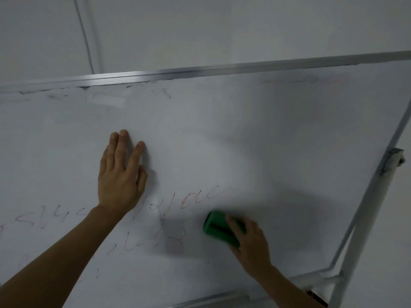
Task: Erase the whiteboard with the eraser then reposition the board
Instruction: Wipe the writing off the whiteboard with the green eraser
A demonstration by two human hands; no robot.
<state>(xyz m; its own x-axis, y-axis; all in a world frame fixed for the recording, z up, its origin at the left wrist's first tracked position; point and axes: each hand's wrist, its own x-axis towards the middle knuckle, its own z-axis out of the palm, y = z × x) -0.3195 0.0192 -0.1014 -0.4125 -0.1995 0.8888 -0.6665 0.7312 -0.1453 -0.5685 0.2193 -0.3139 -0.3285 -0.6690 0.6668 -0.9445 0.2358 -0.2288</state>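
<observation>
A large whiteboard (pixel 255 134) in a metal frame fills the view, tilted down to the left. Faint red writing (pixel 184 200) runs across its lower middle and left. My left hand (pixel 121 174) lies flat against the board with fingers spread, holding nothing. My right hand (pixel 250 243) grips a green eraser (pixel 219 227) and presses it on the board just below and right of the red writing. The eraser looks blurred.
The board hangs on a white stand post (pixel 364 214) at the right, with a grey pivot clamp (pixel 392 158). Dark smudges (pixel 93 92) sit under the top frame rail. A pale wall with a thin vertical cable (pixel 85 34) is behind.
</observation>
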